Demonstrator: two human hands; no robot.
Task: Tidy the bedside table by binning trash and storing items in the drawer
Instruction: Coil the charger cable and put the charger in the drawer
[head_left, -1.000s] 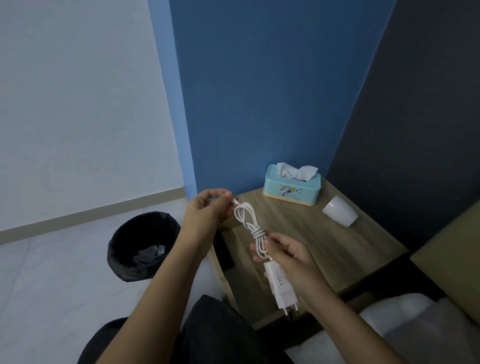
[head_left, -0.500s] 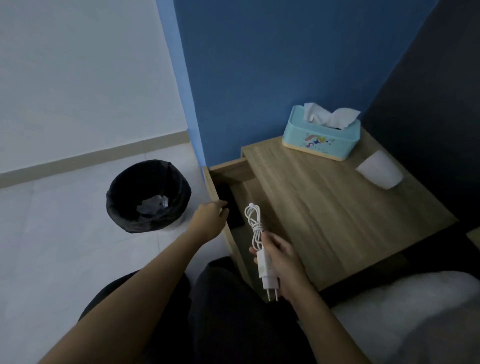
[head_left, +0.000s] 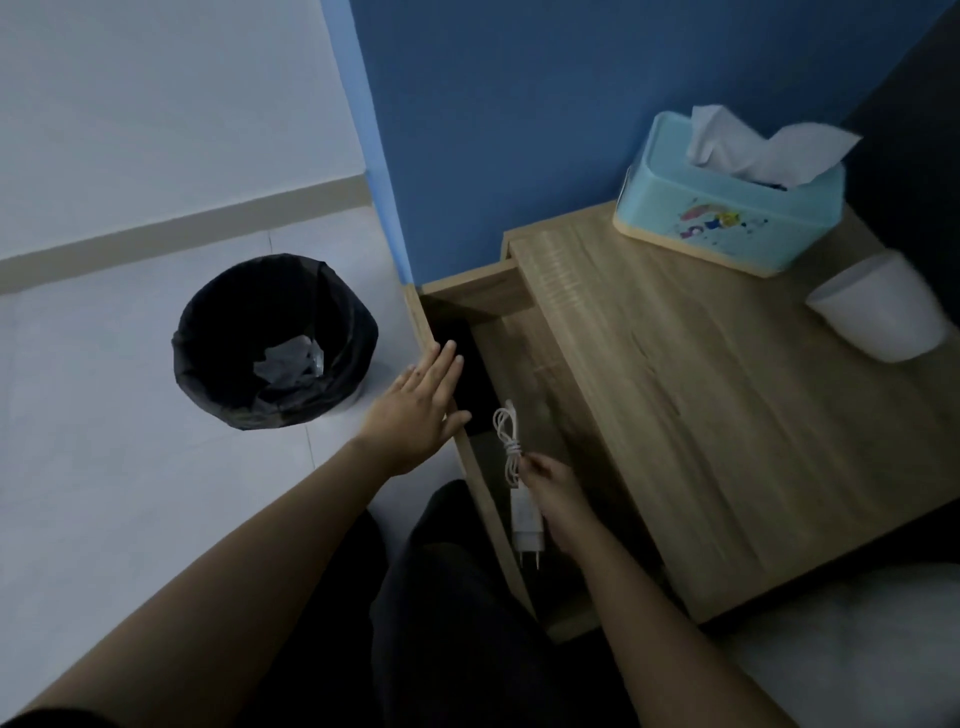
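Note:
The wooden bedside table has its drawer pulled out to the left. My right hand is down inside the drawer, holding a white charger with its coiled cable just above the drawer floor. My left hand is flat and spread, fingers resting on the drawer's front panel. On the tabletop stand a light blue tissue box at the back and a white cup lying on its side at the right.
A black-lined waste bin with crumpled trash inside stands on the pale floor left of the drawer. A blue wall runs behind the table. White bedding lies at the lower right, and my dark trousers are below the drawer.
My right hand lowered the charger from above the drawer down into it. My left hand went from gripping the drawer front to lying flat and spread on it. The view tilted further down.

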